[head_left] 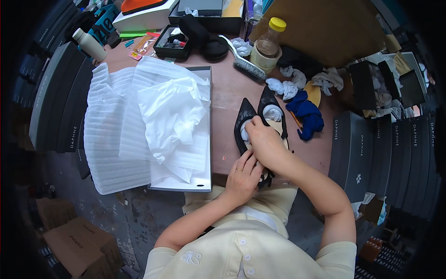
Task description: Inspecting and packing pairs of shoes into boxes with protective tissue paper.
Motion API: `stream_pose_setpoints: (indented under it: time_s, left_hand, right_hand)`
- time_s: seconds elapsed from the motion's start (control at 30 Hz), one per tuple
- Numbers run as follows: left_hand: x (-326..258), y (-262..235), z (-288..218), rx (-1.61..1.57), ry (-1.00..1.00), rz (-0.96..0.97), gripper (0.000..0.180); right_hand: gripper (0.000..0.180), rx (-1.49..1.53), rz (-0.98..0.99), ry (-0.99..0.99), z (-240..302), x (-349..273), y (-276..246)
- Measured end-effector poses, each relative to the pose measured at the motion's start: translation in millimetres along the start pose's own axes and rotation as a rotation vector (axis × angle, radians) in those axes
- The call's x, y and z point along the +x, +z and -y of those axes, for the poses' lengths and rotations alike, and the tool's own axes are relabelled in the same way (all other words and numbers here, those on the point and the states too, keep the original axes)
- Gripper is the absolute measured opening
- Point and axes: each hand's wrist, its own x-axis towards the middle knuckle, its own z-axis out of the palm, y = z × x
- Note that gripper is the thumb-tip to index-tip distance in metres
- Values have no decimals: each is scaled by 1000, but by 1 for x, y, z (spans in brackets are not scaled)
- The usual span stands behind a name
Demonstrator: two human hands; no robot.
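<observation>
A pair of black pointed shoes lies on the table in front of me, toes pointing away. My right hand [265, 143] reaches over the left shoe [245, 110], its fingers closed at a white paper wad [244, 132] in that shoe's opening. Lower down, my left hand [241, 181] is wrapped around the back part of the same shoe, partly hiding it. Beside it, the right shoe [266, 96] holds another white paper wad [272, 113]; my right hand and wrist cover part of this shoe.
To the left, an open shoe box [207, 139] carries foam sheets [109, 135] and crumpled white tissue paper [172, 116]. A brush [248, 67], a yellow-capped jar [268, 39] and a blue cloth [306, 116] lie beyond the shoes. Dark boxes [349, 153] stand at right.
</observation>
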Motion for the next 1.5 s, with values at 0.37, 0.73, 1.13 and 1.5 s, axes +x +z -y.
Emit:
stream_pose_setpoints:
  time_s: [0.37,0.73,1.13,1.5]
  left_hand:
    - [-2,-7,0,-46,-22,69,61]
    - [-34,-18,-23,-435,-198,-190,89]
    - [24,-18,-4,-1683,-1151,-207,27]
    - [36,-42,-59,-2621,-432,86,31]
  right_hand:
    - [40,-214,-93,-97,-25,32,5]
    - [41,557,-527,418,-47,-47,-31]
    - [27,2290,-563,406,-28,-93,36]
    - [16,3029,-255,-351,30,-169,-46]
